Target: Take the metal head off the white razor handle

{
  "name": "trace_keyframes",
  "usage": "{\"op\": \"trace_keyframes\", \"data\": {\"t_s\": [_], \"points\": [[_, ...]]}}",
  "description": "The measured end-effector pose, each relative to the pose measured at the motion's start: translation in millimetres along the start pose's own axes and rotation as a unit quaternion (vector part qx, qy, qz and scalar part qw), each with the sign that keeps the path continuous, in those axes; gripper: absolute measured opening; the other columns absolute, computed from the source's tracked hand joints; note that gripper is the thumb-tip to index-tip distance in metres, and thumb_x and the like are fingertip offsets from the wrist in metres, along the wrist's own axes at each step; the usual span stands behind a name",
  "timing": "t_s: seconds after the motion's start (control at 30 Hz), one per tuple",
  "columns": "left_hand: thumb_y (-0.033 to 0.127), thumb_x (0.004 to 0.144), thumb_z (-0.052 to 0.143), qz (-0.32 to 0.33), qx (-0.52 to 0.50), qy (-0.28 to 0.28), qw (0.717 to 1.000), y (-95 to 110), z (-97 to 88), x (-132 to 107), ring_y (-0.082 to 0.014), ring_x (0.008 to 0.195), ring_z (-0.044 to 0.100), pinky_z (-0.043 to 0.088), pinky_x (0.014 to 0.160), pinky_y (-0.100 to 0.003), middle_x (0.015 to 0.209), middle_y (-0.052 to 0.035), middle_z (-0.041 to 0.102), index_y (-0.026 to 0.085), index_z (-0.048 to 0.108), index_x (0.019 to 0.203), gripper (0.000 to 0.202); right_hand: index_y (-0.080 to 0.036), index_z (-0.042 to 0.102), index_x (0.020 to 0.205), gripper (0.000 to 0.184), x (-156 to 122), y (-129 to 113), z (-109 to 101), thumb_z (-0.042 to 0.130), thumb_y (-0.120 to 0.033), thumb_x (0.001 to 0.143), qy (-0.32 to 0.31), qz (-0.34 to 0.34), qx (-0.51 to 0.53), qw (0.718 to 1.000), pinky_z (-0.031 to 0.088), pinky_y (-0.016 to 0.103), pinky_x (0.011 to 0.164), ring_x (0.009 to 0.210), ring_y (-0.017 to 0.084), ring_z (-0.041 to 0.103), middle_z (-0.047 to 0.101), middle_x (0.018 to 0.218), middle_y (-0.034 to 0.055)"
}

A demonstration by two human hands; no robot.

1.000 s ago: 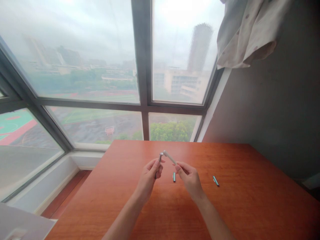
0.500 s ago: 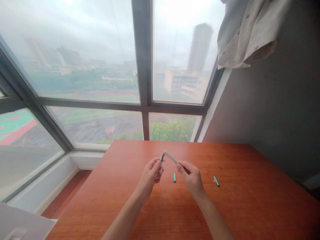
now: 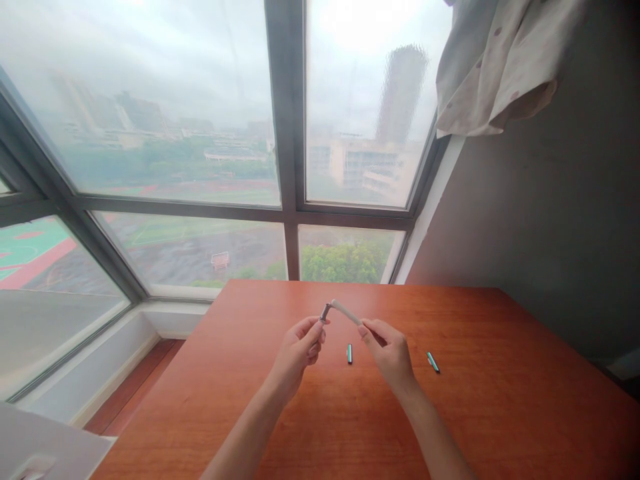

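Note:
Above the reddish wooden table I hold two small parts together. My left hand pinches a short dark metal piece between thumb and fingers. My right hand pinches a slim white tube whose far end meets the metal piece. Two small teal sticks lie on the table: one teal stick between my hands, the other teal stick to the right of my right hand.
A large window with dark frames stands behind the table. A grey wall runs along the right, with a pale cloth hanging at its top. A white object sits at the lower left corner.
Both hands shifted slightly right and up. The metal piece and the white tube came closer, their ends now meeting.

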State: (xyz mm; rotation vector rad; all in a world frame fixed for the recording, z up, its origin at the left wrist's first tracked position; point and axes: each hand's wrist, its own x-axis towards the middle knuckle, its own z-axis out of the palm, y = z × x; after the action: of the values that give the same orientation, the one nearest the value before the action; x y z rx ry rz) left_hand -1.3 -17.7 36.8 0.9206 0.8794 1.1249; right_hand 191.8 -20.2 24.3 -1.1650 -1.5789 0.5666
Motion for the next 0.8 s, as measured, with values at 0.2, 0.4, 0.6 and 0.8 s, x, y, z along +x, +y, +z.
{"op": "trace_keyframes", "data": {"t_s": [0.2, 0.4, 0.6, 0.8], "points": [[0.050, 0.075, 0.062, -0.019, 0.101, -0.004, 0.995, -2.7, -2.6, 2.5, -0.0029, 0.042, 0.025, 0.013, 0.039, -0.017, 0.059, 0.0052, 0.044, 0.014, 0.065, 0.093, 0.040, -0.018, 0.069, 0.090, 0.024, 1.5, 3.7, -3.2, 0.051, -0.034, 0.089, -0.003, -0.050, -0.050, 0.997, 0.045, 0.024, 0.061, 0.067, 0.016, 0.059, 0.065, 0.076, 0.0044], [0.050, 0.075, 0.060, -0.014, 0.117, 0.023, 0.993, 1.0, -3.9, 2.4, -0.0032, 0.043, 0.021, 0.011, 0.039, -0.017, 0.059, 0.0060, 0.039, 0.014, 0.065, 0.093, 0.041, -0.019, 0.069, 0.091, 0.022, 4.1, 13.1, -10.8, 0.051, -0.033, 0.089, -0.016, -0.059, -0.088, 0.994, 0.045, 0.025, 0.063, 0.068, 0.017, 0.060, 0.065, 0.077, 0.0048], [0.051, 0.076, 0.059, -0.017, 0.137, 0.017, 0.990, -3.7, -4.8, 4.4, -0.0042, 0.043, 0.024, 0.013, 0.039, -0.017, 0.058, 0.0055, 0.040, 0.013, 0.065, 0.093, 0.043, -0.018, 0.070, 0.090, 0.023, 5.4, 14.9, -10.6, 0.051, -0.033, 0.089, -0.021, -0.055, -0.092, 0.994, 0.045, 0.025, 0.062, 0.068, 0.017, 0.060, 0.065, 0.076, 0.0052], [0.052, 0.075, 0.059, -0.011, 0.137, 0.021, 0.990, -3.3, -5.6, 4.7, -0.0040, 0.043, 0.024, 0.013, 0.039, -0.017, 0.059, 0.0057, 0.039, 0.013, 0.066, 0.094, 0.043, -0.018, 0.070, 0.089, 0.025, 4.1, 16.5, -11.4, 0.051, -0.035, 0.089, -0.022, -0.052, -0.099, 0.993, 0.045, 0.024, 0.062, 0.068, 0.017, 0.060, 0.066, 0.076, 0.0056]]}}
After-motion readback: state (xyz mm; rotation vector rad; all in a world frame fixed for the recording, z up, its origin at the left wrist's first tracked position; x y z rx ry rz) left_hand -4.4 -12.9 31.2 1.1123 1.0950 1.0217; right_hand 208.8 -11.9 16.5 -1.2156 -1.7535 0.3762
